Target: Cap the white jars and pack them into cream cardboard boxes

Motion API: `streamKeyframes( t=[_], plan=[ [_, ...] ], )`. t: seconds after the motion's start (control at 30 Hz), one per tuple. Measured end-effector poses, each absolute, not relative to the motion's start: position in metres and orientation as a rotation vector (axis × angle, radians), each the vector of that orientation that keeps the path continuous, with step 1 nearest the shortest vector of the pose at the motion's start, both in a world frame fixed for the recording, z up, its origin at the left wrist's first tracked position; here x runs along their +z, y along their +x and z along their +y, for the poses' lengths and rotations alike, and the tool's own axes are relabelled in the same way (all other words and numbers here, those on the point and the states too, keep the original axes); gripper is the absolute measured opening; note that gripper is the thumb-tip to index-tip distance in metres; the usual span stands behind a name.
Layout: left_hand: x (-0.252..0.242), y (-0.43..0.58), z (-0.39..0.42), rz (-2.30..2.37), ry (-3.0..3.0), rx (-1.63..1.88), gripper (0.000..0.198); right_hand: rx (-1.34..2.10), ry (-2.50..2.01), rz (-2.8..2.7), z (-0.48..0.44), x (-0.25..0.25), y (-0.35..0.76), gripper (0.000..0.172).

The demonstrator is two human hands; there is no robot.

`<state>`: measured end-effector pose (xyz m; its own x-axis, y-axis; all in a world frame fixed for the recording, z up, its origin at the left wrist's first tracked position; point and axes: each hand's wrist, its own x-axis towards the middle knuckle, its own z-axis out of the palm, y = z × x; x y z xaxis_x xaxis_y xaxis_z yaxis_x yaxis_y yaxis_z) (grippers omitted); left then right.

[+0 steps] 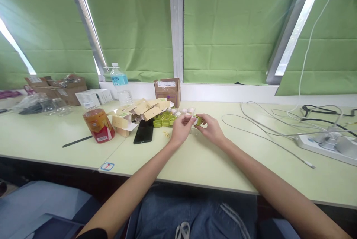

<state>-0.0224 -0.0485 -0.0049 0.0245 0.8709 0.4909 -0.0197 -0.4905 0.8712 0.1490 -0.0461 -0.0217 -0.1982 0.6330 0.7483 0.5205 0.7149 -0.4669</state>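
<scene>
My left hand (180, 128) and my right hand (212, 128) meet above the table, fingertips pinched around a small white and green piece (197, 120). Its white part faces my left fingers, while the green part is against my right fingers; its exact kind is too small to make out. Just behind and left of my hands lie several green loop-like pieces (165, 120) in a pile. Rounded whitish pieces in clear packaging (191, 110) sit right behind my fingers. A thin yellow loop (166, 134) rests on the table left of my left hand.
Opened cream boxes (145, 109) are heaped beyond a black phone (144, 132). To the left stand a red-orange canister (98, 125) and a clear bottle (120, 84). A brown carton (167, 92) is at the back. White cables (264, 129) and a power strip (326, 145) occupy the right.
</scene>
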Motion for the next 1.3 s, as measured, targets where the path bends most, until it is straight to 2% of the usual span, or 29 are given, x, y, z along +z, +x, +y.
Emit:
streamKeyframes(
  t=[0.53, 0.77, 0.93, 1.1, 1.3],
  plan=[
    [-0.012, -0.023, -0.051, 0.915, 1.658, 1.531, 0.027, 0.195, -0.821, -1.918, -0.052, -0.019, 0.150, 0.031],
    [-0.010, -0.028, -0.049, 0.925, 1.609, 1.558, 0.034, 0.257, -0.836, -1.848, -0.056, -0.014, 0.142, 0.030],
    [-0.006, -0.029, -0.055, 0.951, 1.818, 1.587, 0.024, 0.338, -0.854, -1.841, -0.057, -0.014, 0.139, 0.027],
    [-0.001, -0.026, -0.063, 0.829, 1.979, 1.655, 0.032, 0.445, -0.857, -1.681, -0.061, -0.013, 0.136, 0.035],
    [-0.002, -0.028, -0.061, 0.781, 2.016, 1.553, 0.040, 0.412, -0.953, -1.731, -0.064, -0.010, 0.136, 0.046]
  ],
)
